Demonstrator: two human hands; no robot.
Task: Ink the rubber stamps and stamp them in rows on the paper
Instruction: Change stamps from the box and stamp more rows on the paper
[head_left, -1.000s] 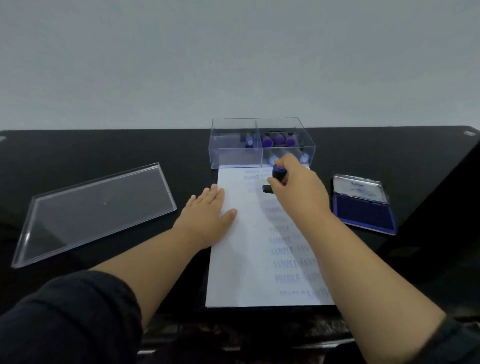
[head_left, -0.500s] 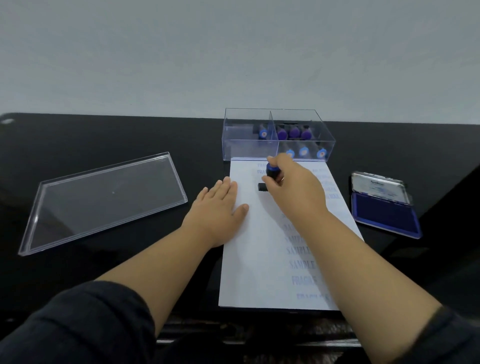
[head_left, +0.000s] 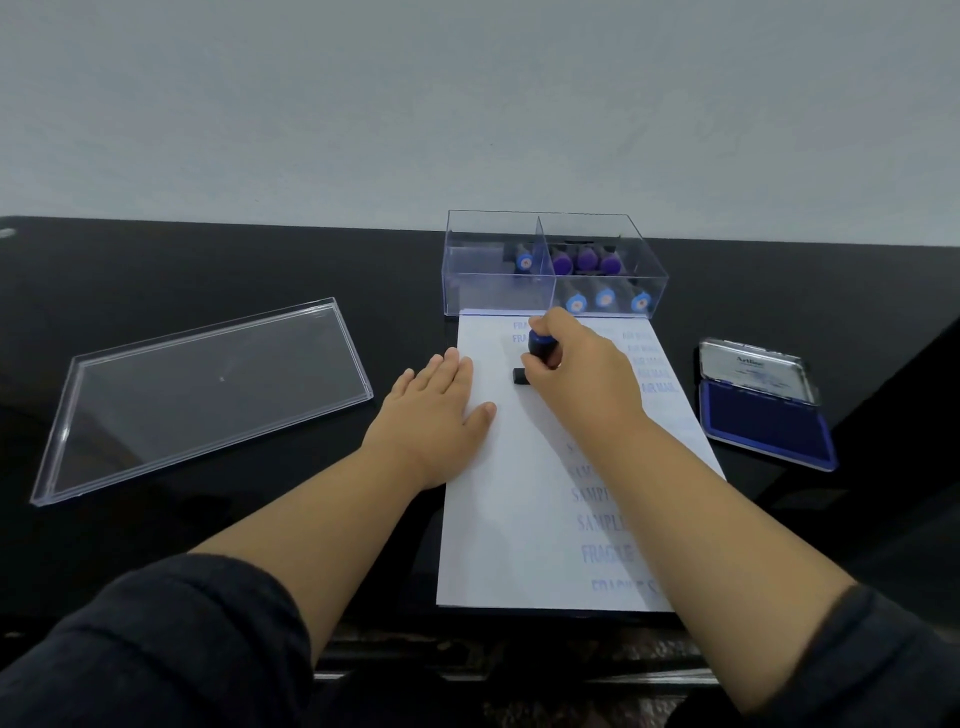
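Your right hand grips the stamp by its blue knob, fingers curled round it, black base on the paper under two FRAGILE prints near the sheet's far-left corner, so my read is you're laying the next print in that column. Your left hand lies flat, fingers straight, across the paper's left edge, likely pinning the sheet so it doesn't slide on the glossy black counter. More blue prints run down the right side and toward the near edge; your right forearm covers part of them. The clear box of spare stamps touches the paper's far edge, tight for the top row. The ink pad sits open just right of the paper, an easy reach. The clear lid lies well off to the left, out of the way.
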